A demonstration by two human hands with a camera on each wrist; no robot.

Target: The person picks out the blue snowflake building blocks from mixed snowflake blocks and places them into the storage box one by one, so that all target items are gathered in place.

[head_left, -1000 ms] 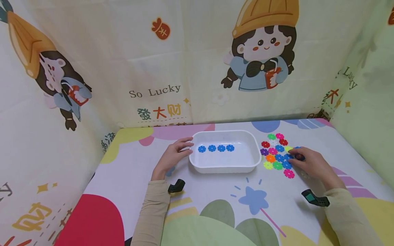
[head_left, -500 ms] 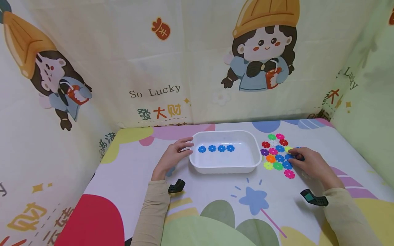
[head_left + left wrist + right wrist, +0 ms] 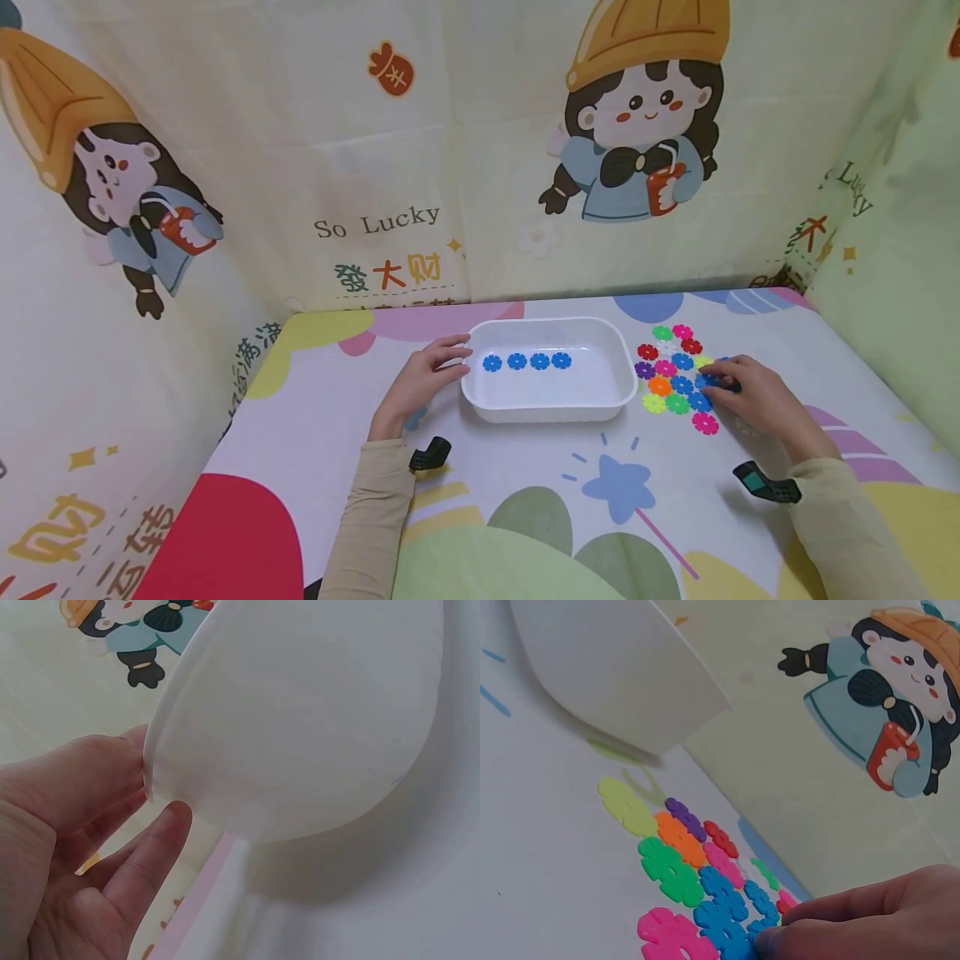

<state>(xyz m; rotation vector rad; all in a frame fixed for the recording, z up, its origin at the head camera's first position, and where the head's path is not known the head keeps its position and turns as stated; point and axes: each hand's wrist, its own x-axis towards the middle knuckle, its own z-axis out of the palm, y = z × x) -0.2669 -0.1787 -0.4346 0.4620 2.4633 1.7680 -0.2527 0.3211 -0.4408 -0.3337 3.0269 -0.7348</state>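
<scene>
- White tub [image 3: 547, 410], landmark of the lot: shallow, rounded corners, set on the printed tablecloth [image 3: 517, 454]. Looks like thin, smooth plastic; judged light, fairly stiff, likely to slide if nudged. Best hold: the rim.
- Blue flower discs [image 3: 517, 362], four, in one row on the tub's floor, lying flat and apart from each other, toward its far side.
- Loose flower discs [image 3: 677, 404], mixed stock, to the right of the tub, the closest just beside its wall: green, pink, red, white, purple, orange, yellow and several blue. Close-packed; the right wrist view shows some edges meeting.
- Handling note, discs: judged very light, stiff plastic, slick-faced, hard to break. Best hold: opposite notched edges, between thumb and fingertip; flat lie leaves little edge to catch.
- Left hand [image 3: 429, 379], at the tub's left end: fingers apart and relaxed, fingertips against the rim and outer wall, not wrapped round it.
- Right hand [image 3: 753, 400], right of the tub, over the loose discs' outer side: thumb and fingertip near together at a blue disc [image 3: 705, 381]. Cannot tell whether they pinch it or only touch.
- Patterned backdrop [image 3: 487, 150], behind the tub: cartoon figures and lettering.
</scene>
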